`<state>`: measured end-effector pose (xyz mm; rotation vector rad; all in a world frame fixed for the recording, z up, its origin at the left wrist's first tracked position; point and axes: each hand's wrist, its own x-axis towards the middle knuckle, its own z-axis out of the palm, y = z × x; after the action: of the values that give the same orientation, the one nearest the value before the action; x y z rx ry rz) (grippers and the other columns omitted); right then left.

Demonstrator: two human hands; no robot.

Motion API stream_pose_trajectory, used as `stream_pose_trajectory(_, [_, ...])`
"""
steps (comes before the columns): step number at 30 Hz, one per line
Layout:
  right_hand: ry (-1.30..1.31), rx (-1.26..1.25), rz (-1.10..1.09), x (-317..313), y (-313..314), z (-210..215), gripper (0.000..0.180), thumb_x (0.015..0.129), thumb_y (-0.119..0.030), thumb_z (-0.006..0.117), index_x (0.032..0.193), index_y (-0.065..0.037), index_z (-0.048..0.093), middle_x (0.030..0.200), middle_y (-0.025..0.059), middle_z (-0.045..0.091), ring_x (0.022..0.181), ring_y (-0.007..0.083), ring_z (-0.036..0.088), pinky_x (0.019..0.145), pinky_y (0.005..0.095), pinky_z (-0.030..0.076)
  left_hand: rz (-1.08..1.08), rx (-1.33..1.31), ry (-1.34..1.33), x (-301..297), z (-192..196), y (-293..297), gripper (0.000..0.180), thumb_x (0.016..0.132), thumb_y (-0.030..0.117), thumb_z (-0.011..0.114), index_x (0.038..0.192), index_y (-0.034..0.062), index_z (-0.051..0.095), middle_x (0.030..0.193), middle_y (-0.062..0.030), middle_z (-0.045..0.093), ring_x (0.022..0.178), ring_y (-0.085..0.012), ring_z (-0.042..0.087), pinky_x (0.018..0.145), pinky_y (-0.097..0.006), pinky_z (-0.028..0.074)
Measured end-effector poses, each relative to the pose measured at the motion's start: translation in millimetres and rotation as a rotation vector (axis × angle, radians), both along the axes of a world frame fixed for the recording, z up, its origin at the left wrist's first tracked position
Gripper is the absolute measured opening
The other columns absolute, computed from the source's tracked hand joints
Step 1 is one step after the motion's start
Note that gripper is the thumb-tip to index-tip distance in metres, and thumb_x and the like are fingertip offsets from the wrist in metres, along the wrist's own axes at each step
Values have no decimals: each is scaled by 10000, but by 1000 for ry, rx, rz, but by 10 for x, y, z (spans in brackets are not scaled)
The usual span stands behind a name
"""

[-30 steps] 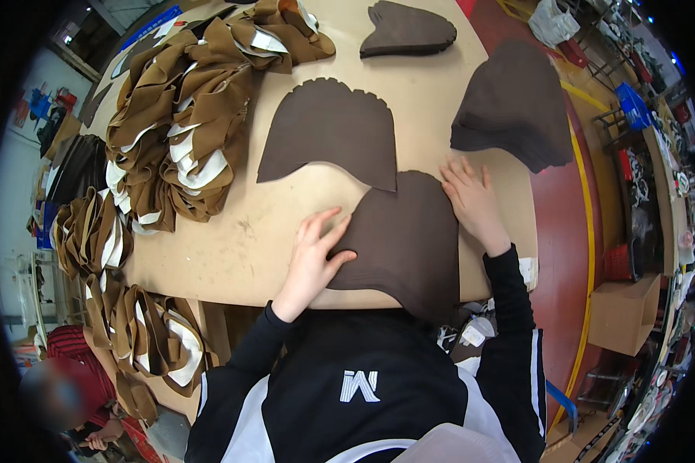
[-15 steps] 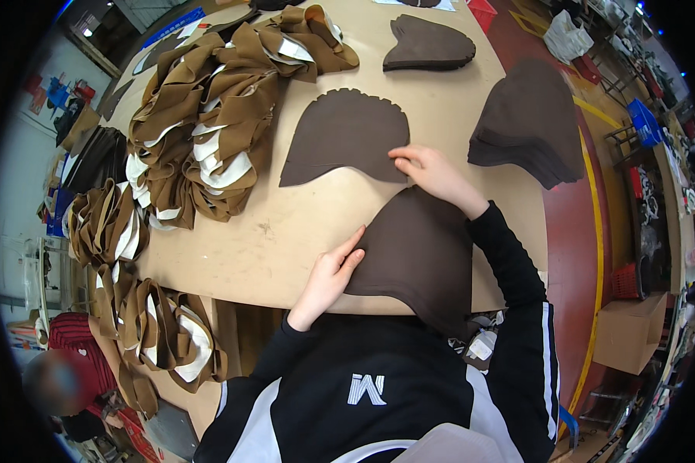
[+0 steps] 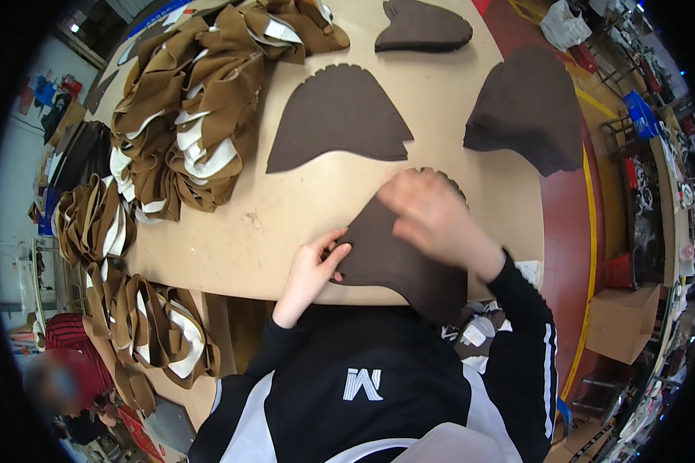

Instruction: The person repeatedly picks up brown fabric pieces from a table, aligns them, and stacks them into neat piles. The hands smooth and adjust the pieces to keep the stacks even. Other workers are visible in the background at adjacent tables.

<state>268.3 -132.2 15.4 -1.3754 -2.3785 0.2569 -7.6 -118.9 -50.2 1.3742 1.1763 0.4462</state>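
Note:
A dark brown curved panel (image 3: 386,258), its top edge notched, lies at the table's front with its lower right corner hanging over the edge. My left hand (image 3: 314,266) pinches this panel's left side, fingers closed at the rim. Over its upper part is my right hand (image 3: 432,216), smeared by motion; what its fingers do is unclear. Just beyond lies a second dark brown panel (image 3: 336,119), flat, with a notched upper edge and a stepped right corner. Neither hand touches that one.
Heaped tan pieces with white backing (image 3: 208,116) cover the table's left side. Two stacks of dark brown panels sit on the right, one near the right edge (image 3: 525,112), one farther back (image 3: 421,27). A cardboard box (image 3: 622,320) stands right of the table (image 3: 216,255). Another person (image 3: 73,347) is at lower left.
My right hand has left the far panel's right corner and come back over the near panel. My left hand stays at the near panel's left edge. The view has shifted slightly.

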Motion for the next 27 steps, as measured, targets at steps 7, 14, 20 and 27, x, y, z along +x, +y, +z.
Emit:
stream_pose_trajectory(7, [-269, -87, -106, 172, -681, -415, 552, 924, -335, 674, 1458, -323, 535, 1552, -29, 474, 1455, 226, 400, 1196, 507, 290, -181, 84, 90, 114, 379, 80, 337, 997, 120, 628, 1304, -20, 629, 846, -104, 701, 617, -102, 646, 593, -309, 578])
stream_pose_trajectory(14, [-150, 95, -595, 697, -594, -252, 531, 977, -189, 597, 1499, -213, 502, 1580, 45, 438, 1465, 315, 375, 1199, 542, 271, -38, 481, -174, 114, 299, 434, 331, 1007, 71, 576, 1319, -21, 635, 1210, -148, 725, 1064, -165, 691, 950, -300, 534])
stream_pose_trajectory(20, [-84, 92, -281, 279, -793, -23, 521, 949, -243, 654, 1453, -163, 549, 1565, 57, 459, 1461, 284, 391, 1203, 500, 284, 247, 659, 5, -14, 556, 1326, 334, 1023, 93, 557, 1333, -2, 637, 1239, -158, 710, 1152, -180, 654, 1020, -315, 484])
stream_pose_trajectory(27, [-165, -72, -60, -199, -843, -421, 518, 958, -348, 631, 1462, -271, 539, 1554, -40, 474, 1438, 181, 419, 1208, 474, 279, -141, 558, 234, 39, 420, 575, 590, 785, 271, 842, 1298, 72, 630, 1023, -88, 580, 1005, -249, 560, 888, -360, 468])
